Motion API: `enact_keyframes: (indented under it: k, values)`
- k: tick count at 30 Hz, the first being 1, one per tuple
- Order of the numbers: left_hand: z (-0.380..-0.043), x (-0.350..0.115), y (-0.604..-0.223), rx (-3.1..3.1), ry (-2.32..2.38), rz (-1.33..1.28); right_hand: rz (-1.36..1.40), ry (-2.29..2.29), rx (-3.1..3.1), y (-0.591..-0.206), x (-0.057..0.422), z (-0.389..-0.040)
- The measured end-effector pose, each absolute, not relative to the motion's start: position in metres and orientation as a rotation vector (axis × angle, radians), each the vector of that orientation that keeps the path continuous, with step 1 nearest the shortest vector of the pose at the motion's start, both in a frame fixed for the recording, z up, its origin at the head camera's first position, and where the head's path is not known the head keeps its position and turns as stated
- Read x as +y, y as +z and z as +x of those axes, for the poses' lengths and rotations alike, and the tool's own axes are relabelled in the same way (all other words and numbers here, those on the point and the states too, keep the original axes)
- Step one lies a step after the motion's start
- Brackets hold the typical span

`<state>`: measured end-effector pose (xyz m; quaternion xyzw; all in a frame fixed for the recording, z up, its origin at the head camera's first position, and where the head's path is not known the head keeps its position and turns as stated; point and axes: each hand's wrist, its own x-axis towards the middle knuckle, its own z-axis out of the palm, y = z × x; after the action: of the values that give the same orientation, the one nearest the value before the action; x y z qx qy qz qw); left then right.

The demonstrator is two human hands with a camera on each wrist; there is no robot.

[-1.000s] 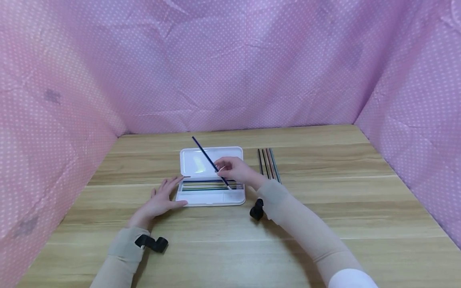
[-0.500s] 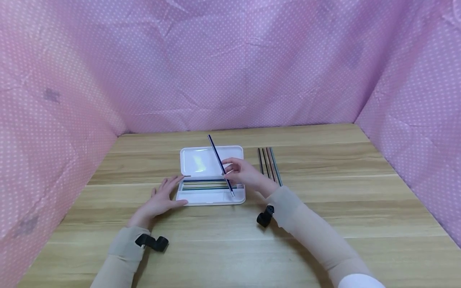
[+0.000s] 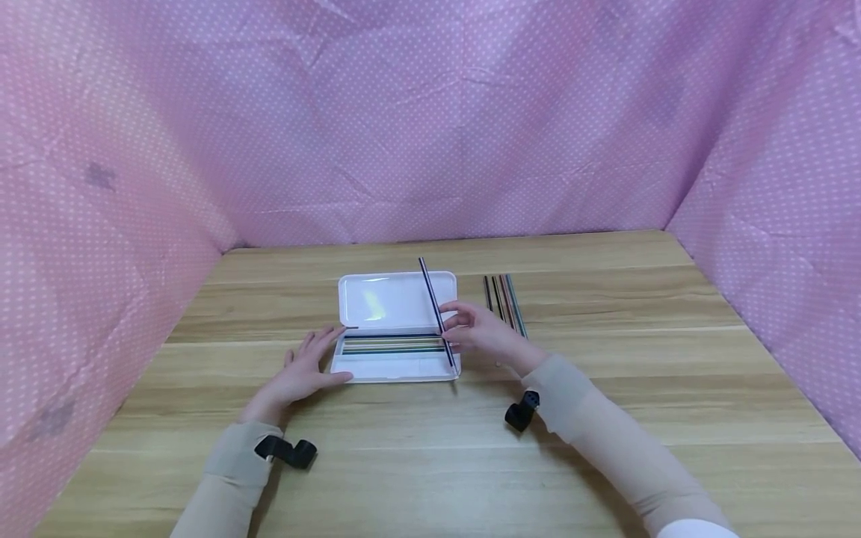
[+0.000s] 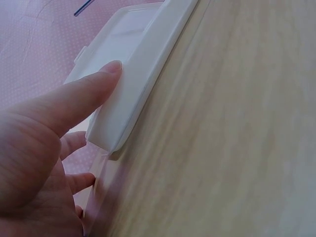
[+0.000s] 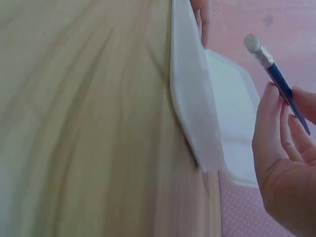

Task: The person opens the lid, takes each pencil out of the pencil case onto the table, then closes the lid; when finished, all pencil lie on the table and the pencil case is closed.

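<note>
Dark-blue pencil (image 3: 433,299) is riding over the right end of the white case (image 3: 386,371), and the right hand (image 3: 480,335) is pinching it between thumb and fingers! Look at that long axis: it's running mostly fore and aft, leaning a little, its far end pointing away from the person and to the left, across the open lid (image 3: 380,300). The near end is dropping toward the case's near right corner, and the right wrist view is giving us the detail: a pale eraser (image 5: 253,43) and a silvery collar are facing back toward the camera, while the shaft is narrowing away behind the fingers. Whether that far end is sharpened, I can't tell; it's showing too small.

Over on the other side, the left hand (image 3: 300,373) is spreading wide around the case's left end, thumb resting on the near left corner, fingers reaching up along the side. It's touching the case without gripping it.

Inside the case, a set of coloured pencils (image 3: 392,345) is lying left to right, so the held one is crossing their direction. Just beyond the right hand, more loose pencils (image 3: 507,299) are lying side by side on the wooden table (image 3: 403,463), pointing away from the person, and polka-dot pink cloth (image 3: 430,134) is hanging behind it all.
</note>
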<state>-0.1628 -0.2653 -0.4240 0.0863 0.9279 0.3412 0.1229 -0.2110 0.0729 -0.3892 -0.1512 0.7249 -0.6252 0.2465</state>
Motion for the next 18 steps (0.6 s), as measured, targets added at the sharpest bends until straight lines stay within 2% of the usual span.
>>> enact_keyframes:
  k: [18]
  values:
    - [-0.162,-0.262,-0.421,2.729,0.979,0.27,-0.309,-1.697,2.06,-0.392,0.144,-0.227]
